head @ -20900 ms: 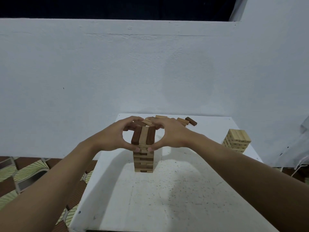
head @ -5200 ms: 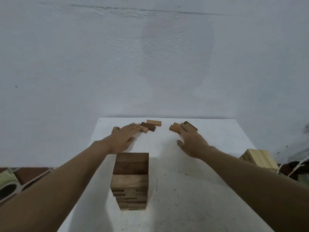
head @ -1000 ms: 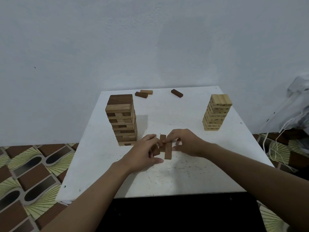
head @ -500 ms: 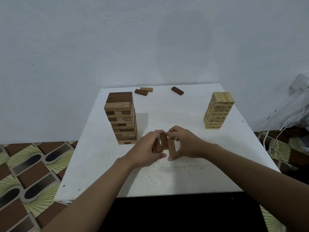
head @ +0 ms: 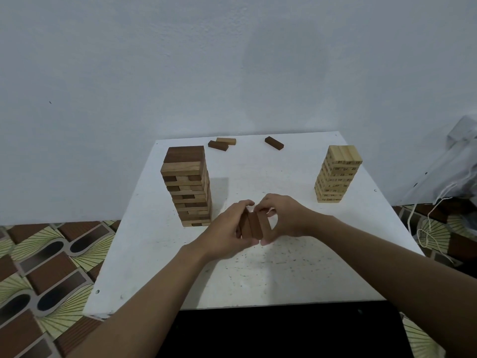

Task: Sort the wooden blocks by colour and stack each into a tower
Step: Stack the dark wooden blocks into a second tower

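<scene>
While both hands meet over the near-middle of the white square desk (head: 284, 275), a small cluster of dark brown rectangular wooden blocks (head: 254, 224) sits between them, pressed side by side with their long faces touching. The left hand (head: 229, 228) grips the cluster from the left, its fingers (head: 245, 204) curled over the far ends and the thumb at the near end. The right hand (head: 284, 218) clamps it from the right in the same manner, fingers (head: 263, 205) bent round the far ends. Whether the cluster rests on the desk or is held just above it cannot be told. Left of the hands stands a tower of mixed dark and mid-brown wooden blocks (head: 187, 187), upright, capped with a dark layer. Well apart on the right stands a tower of pale wooden blocks (head: 338, 174). At the far edge lie three loose blocks: a dark brown block (head: 218, 145) touching a light tan block (head: 226, 141), and a second dark block (head: 274, 143) apart to their right. Patterned brown and green floor tiles (head: 38, 267) show on the left; white cords (head: 426, 228) trail on the right.
</scene>
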{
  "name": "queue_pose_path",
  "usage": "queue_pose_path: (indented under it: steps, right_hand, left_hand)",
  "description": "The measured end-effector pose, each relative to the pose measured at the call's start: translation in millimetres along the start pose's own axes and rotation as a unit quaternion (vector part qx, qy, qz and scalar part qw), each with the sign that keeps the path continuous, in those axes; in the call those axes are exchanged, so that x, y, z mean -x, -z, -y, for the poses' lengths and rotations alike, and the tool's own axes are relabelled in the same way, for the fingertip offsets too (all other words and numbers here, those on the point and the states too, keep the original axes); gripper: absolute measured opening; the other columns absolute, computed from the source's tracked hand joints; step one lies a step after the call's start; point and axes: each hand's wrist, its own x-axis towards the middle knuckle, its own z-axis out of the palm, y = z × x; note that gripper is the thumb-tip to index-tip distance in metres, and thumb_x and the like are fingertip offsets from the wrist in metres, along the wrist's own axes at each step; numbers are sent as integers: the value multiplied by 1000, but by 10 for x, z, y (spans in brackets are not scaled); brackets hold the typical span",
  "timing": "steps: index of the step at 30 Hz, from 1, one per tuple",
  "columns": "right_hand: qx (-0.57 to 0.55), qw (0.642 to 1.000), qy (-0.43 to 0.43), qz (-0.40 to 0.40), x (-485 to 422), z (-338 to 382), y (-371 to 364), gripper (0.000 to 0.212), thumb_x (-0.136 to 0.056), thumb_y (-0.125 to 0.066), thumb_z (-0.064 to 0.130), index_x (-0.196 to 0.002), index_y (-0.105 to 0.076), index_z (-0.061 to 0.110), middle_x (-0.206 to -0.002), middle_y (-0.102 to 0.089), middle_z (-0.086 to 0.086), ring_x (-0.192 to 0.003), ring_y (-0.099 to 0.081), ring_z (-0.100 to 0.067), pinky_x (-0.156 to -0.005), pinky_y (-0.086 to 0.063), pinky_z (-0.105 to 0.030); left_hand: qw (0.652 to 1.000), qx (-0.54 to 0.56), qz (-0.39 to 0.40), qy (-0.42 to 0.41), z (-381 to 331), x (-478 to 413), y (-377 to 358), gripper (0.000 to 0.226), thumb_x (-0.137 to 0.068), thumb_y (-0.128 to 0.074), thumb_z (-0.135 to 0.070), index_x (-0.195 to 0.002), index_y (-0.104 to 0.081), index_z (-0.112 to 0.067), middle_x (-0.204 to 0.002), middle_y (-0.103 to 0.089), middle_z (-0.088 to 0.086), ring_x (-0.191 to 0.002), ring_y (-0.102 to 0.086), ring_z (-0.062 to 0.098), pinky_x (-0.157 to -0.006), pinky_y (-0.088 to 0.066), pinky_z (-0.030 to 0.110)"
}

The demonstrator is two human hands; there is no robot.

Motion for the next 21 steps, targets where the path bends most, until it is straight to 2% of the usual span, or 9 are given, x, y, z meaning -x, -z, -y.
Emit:
queue_pose_path:
  steps: [3, 6, 9, 14, 17, 19, 21]
  right_hand:
    - [6, 1000, 7, -8, 10, -5, -12, 72, -59, -96, 37, -122, -65, 21, -112, -59, 6, -99, -55, -10, -77, -42, -11]
    - [8, 1000, 12, -9, 20, -21, -24, 73, -61, -94, 40, -124, -64, 22, -112, -59, 7, -98, -54, -8, -75, -40, -8]
    - [1, 1000, 8, -17, 50, -50, -35, 77, -60, -94, 42, -127, -62, 22, -114, -59, 7, -99, -55, -7, -74, -40, -6]
    - [-10, 999, 17, -27, 76, -104, -76, 73, -59, -95, 42, -122, -66, 20, -112, -58, 8, -100, -55, -7, -84, -44, -10]
    - [-25, 999, 16, -30, 61, -130, -98, 67, -59, -95, 40, -117, -66, 22, -110, -58, 11, -99, -55, -6, -83, -43, -11]
    - [-21, 999, 19, -26, 50, -131, -111, 64, -61, -94, 40, -116, -65, 25, -110, -57, 11, -99, -53, -6, -83, -43, -13]
    - [-6, 999, 24, -26, 44, -127, -122, 63, -62, -93, 43, -116, -63, 28, -111, -57, 11, -100, -50, -8, -83, -44, -17]
  left_hand:
    - [1000, 1, 1, -6, 17, 43, -5, 74, -85, -79, -33, -145, -36, -37, -123, -51, -14, -82, -53, 2, -70, -44, 17]
    - [1000, -6, -11, -5, 33, 71, -12, 76, -84, -80, -34, -145, -35, -40, -123, -51, -10, -86, -54, 6, -74, -47, 23]
    - [1000, -4, -23, 6, 42, 91, -18, 81, -82, -83, -34, -145, -33, -44, -124, -48, -9, -89, -55, 7, -76, -43, 21]
    - [1000, 4, -18, 9, 5, 92, -14, 79, -82, -83, -32, -145, -38, -38, -127, -52, -13, -84, -58, 6, -73, -42, 16]
    - [1000, 9, -13, 14, -35, 91, -6, 71, -83, -83, -29, -141, -43, -34, -112, -55, -15, -81, -56, -1, -68, -39, 12]
    - [1000, 13, -7, 15, -64, 86, 0, 62, -83, -83, -26, -133, -47, -32, -96, -54, -14, -78, -55, 3, -66, -40, 15]
    - [1000, 16, 0, 10, -90, 72, 15, 56, -82, -82, -25, -125, -48, -32, -93, -52, -14, -75, -52, 6, -65, -41, 19]
